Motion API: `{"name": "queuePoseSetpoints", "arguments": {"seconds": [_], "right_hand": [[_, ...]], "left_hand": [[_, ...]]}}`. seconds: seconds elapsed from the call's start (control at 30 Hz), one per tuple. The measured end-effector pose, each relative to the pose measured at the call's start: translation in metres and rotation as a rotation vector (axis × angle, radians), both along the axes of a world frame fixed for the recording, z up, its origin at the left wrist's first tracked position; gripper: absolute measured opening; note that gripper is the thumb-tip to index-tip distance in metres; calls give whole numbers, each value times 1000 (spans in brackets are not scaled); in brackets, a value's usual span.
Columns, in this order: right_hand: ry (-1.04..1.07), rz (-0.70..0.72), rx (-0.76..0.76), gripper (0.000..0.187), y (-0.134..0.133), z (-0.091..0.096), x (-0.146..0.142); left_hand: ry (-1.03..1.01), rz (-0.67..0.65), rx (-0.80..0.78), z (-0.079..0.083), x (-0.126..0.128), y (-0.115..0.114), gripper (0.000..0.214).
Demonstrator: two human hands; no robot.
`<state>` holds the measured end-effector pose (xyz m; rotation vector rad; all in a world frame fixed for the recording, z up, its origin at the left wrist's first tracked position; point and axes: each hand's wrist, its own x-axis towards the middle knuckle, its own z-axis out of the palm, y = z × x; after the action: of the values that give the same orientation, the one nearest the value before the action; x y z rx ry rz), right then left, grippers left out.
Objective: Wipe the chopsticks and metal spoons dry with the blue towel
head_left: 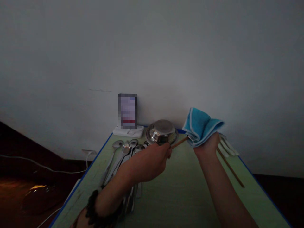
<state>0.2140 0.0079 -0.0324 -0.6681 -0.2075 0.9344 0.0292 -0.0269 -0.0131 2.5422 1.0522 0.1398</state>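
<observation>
My left hand [153, 161] is closed around one end of a brown wooden chopstick [180, 142]. The far end of that chopstick disappears into a folded blue cloth [199, 125] with pale edging. Under the cloth is my right hand [209, 145], gripping it around the chopstick; its fingers are mostly covered. Behind my left hand, a shiny metal bowl [162, 129] rests upside down on the table. Several metal spoons [117, 145] lie beneath and beside my left forearm. A second brown chopstick [231, 167] lies on the table to the right of my right forearm.
The green table [180, 196] has blue edging and stands against a grey wall. A phone [127, 110] with a blurred screen stands on a white base [128, 130] at the back left. White items [226, 145] lie at the right edge. A white cable [47, 166] hangs at left.
</observation>
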Motion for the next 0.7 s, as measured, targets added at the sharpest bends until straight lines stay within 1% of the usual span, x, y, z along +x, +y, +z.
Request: {"name": "queuePoseSetpoints", "arguments": {"seconds": [0.07, 0.13, 0.2, 0.3, 0.37, 0.53, 0.6, 0.7], "right_hand": [[19, 2, -5, 20, 2, -2, -2], [26, 50, 19, 23, 4, -6, -1], [9, 75, 61, 27, 6, -8, 3], [-55, 98, 135, 25, 8, -10, 9], [-69, 131, 152, 27, 7, -9, 12], [-10, 186, 97, 44, 2, -2, 11], [-28, 210, 116, 45, 1, 0, 10], [-34, 210, 159, 45, -1, 1, 10]], "left_hand": [[10, 6, 5, -1, 1, -3, 19], [13, 11, 13, -2, 3, -7, 21], [12, 16, 15, -3, 4, -11, 23], [19, 22, 11, -4, 6, -16, 24], [25, 19, 27, -3, 7, -18, 23], [51, -13, 73, 2, 8, -21, 23], [47, -16, 78, 4, 7, -22, 23], [38, 19, 55, 6, 6, -23, 25]]}}
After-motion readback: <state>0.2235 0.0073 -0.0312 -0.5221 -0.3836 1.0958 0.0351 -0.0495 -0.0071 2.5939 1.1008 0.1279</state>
